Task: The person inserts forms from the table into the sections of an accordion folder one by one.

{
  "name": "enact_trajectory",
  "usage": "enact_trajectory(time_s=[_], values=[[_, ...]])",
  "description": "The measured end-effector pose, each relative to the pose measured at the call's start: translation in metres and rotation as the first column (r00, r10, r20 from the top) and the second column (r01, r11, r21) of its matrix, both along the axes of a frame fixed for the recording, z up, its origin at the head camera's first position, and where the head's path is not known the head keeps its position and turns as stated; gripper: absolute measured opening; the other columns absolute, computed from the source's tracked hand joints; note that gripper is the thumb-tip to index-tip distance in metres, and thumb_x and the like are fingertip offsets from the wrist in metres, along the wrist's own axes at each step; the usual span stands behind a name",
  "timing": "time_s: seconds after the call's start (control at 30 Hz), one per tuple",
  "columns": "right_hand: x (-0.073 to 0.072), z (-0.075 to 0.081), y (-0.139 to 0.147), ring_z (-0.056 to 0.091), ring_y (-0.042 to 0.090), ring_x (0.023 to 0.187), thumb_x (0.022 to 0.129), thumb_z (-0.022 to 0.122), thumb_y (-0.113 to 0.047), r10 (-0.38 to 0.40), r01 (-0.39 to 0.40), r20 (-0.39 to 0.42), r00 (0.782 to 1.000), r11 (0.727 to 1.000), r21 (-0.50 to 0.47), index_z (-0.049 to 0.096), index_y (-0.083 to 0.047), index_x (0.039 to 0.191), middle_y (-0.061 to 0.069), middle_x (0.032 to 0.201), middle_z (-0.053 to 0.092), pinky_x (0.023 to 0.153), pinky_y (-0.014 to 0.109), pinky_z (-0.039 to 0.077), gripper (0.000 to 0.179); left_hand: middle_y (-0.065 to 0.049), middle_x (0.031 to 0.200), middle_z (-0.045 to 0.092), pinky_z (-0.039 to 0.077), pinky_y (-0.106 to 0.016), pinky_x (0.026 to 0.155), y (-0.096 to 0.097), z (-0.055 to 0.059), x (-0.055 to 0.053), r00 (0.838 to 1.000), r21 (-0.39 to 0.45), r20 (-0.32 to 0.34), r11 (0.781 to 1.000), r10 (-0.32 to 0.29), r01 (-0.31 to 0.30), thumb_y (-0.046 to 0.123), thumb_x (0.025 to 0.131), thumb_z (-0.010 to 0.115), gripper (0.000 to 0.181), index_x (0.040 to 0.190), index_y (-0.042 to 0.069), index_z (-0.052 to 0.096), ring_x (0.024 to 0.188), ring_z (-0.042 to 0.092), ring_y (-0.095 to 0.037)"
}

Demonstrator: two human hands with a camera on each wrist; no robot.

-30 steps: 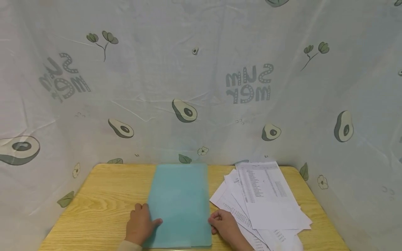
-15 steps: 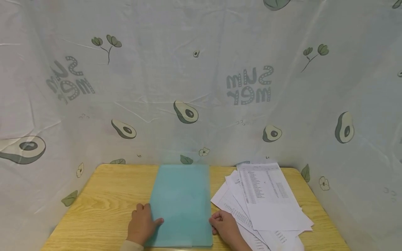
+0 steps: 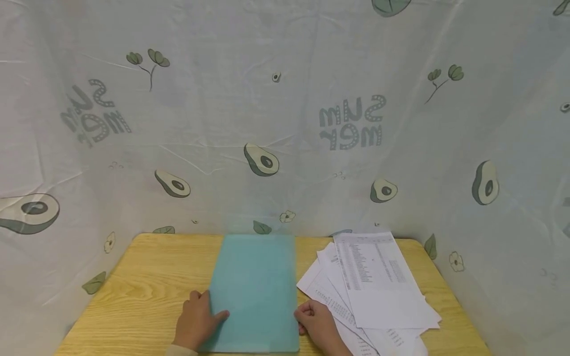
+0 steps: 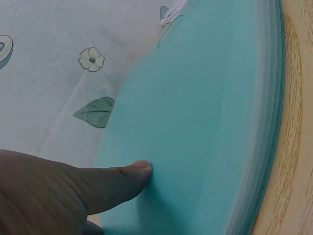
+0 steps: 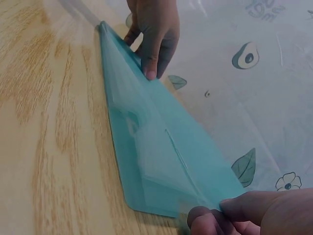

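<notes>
- At the right hand (image 3: 317, 324): thumb and curled fingers in a pinch on the right edge of the teal plastic folder (image 3: 254, 291), toward the near corner.
- At the left hand (image 3: 196, 320): a spread posture, with thumb straight and laid on the cover, well apart from the other fingers at the left edge; contact of those fingertips partly hidden.
- Between both hands, lying on the wood-grain surface (image 3: 151, 282): the folder, long sides running away from the person.
- Along one edge, in the left wrist view: several thin layers, slightly stepped. Probably light overall, with layers apt to slide over one another.
- Near the right hand, in the right wrist view: translucent leaves with a soft sheen. Judged thin, springy and rather slippery; easily bent, prone to creasing, unlikely to break.
- Best point of hold: the free right edge near the corner, by a gentle pinch through the wanted layers only, with light thumb pressure at left as steadying. Mid-cover, probably too smooth for purchase.
- Farther right: printed papers (image 3: 383, 301), in a loose, fanned pile close to the folder.
- Behind the surface: a patterned cloth (image 3: 285, 188).
</notes>
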State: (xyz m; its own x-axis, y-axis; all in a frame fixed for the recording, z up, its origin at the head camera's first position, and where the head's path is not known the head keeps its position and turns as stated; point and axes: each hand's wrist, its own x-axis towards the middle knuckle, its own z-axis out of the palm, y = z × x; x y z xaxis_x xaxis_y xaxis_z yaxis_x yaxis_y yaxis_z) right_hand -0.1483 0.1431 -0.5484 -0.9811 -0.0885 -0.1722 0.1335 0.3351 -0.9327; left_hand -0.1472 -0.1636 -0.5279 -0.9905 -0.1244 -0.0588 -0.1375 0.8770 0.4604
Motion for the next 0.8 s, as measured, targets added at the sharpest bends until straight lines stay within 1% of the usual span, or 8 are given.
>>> enact_trajectory(time_s=[0.27,0.33,0.4,0.5,0.57,0.67,0.73,0.8], values=[[-0.001,0.009,0.001,0.061,0.013,0.061,0.095,0.070,-0.011,-0.004,0.004,0.002,1.000,0.997,-0.073,0.066,0.002,0.095,0.001,0.071,0.063,0.058,0.027,0.055,0.014,-0.027,0.120,0.055,0.052,-0.059,0.081,0.001,0.001,0.001,0.999,0.039,-0.036,0.999,0.024,-0.023,0.041,0.082,0.086,0.081,0.137,-0.011,0.057,0.102,0.058,-0.042],[0.000,0.012,0.000,0.060,0.013,0.061,0.095,0.070,-0.012,-0.014,0.014,0.007,1.000,0.997,-0.073,0.066,0.002,0.095,0.000,0.070,0.062,0.057,0.027,0.054,0.014,-0.026,0.119,0.058,0.051,-0.060,0.083,0.006,0.003,0.004,0.995,0.030,-0.095,0.999,0.026,-0.024,0.038,0.084,0.086,0.071,0.132,-0.008,0.062,0.103,0.059,-0.043],[0.001,0.016,0.000,0.058,0.012,0.059,0.095,0.071,-0.013,-0.024,0.025,0.006,1.000,0.997,-0.077,0.067,0.001,0.095,0.000,0.070,0.062,0.055,0.026,0.052,0.015,-0.022,0.119,0.060,0.050,-0.060,0.087,0.016,0.007,0.008,0.985,0.044,-0.170,0.999,-0.003,0.011,0.036,0.086,0.084,0.060,0.127,-0.003,0.066,0.107,0.059,-0.042],[0.001,0.023,-0.003,0.055,0.012,0.054,0.095,0.071,-0.014,-0.039,0.038,-0.005,0.999,0.994,-0.099,0.067,0.001,0.095,0.000,0.068,0.061,0.051,0.024,0.048,0.016,-0.015,0.126,0.060,0.049,-0.058,0.096,0.036,0.014,0.015,0.954,0.090,-0.270,0.983,-0.130,0.159,0.041,0.090,0.080,0.053,0.127,0.005,0.069,0.117,0.058,-0.037],[0.002,0.029,-0.005,0.053,0.011,0.052,0.095,0.071,-0.015,-0.045,0.043,-0.016,0.999,0.993,-0.113,0.067,0.001,0.095,-0.001,0.068,0.061,0.049,0.023,0.046,0.017,-0.012,0.133,0.058,0.050,-0.056,0.100,0.049,0.019,0.019,0.926,0.118,-0.279,0.948,-0.255,0.297,0.052,0.092,0.076,0.060,0.134,0.010,0.066,0.125,0.056,-0.035],[0.003,0.035,-0.009,0.051,0.010,0.052,0.097,0.070,-0.015,-0.048,0.043,-0.034,0.998,0.989,-0.141,0.066,0.002,0.095,-0.001,0.069,0.060,0.048,0.022,0.044,0.017,-0.012,0.143,0.055,0.050,-0.058,0.100,0.067,0.023,0.025,0.864,0.102,-0.261,0.878,-0.431,0.468,0.069,0.087,0.070,0.080,0.145,0.014,0.059,0.130,0.054,-0.035],[0.004,0.038,-0.011,0.050,0.009,0.053,0.098,0.069,-0.015,-0.051,0.044,-0.048,0.998,0.988,-0.149,0.066,0.002,0.096,-0.001,0.070,0.060,0.048,0.022,0.044,0.017,-0.013,0.146,0.053,0.048,-0.061,0.100,0.078,0.022,0.027,0.825,0.079,-0.246,0.838,-0.508,0.540,0.073,0.084,0.071,0.089,0.149,0.015,0.054,0.131,0.054,-0.037],[0.004,0.041,-0.013,0.051,0.009,0.054,0.099,0.068,-0.014,-0.052,0.042,-0.053,0.997,0.985,-0.170,0.065,0.004,0.098,0.000,0.072,0.060,0.049,0.021,0.044,0.018,-0.014,0.148,0.053,0.048,-0.062,0.100,0.087,0.019,0.029,0.800,0.061,-0.236,0.814,-0.551,0.578,0.072,0.081,0.074,0.093,0.151,0.015,0.052,0.130,0.055,-0.037]])
